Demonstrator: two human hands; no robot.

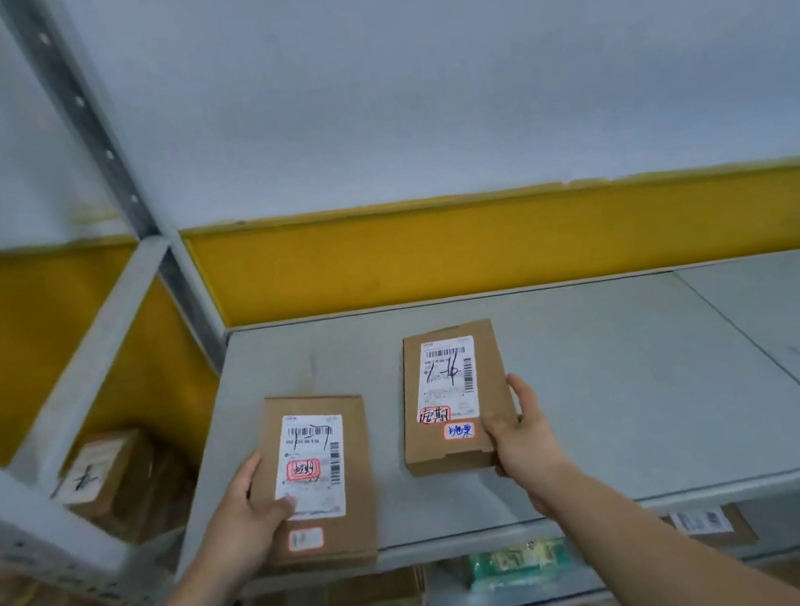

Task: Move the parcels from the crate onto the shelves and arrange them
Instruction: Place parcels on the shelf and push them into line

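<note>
- Mid-frame, two brown parcels are at the grey shelf, and neither has been let go.
- The left hand grips the left parcel, thumb on its label. This parcel overhangs the shelf's front edge.
- The right hand has its fingers curled round the lower right corner of the right parcel, which seems to lie on the shelf, though contact is unclear.
- Other parcels sit on the level below.
- The crate is out of view, so how much is left cannot be judged.

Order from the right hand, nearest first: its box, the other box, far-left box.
1. Brown cardboard parcel with blue-inked sticker: in the right hand.
2. Second brown cardboard parcel, in the left hand: leftward.
3. Brown cardboard box: far left, side rack.
</note>
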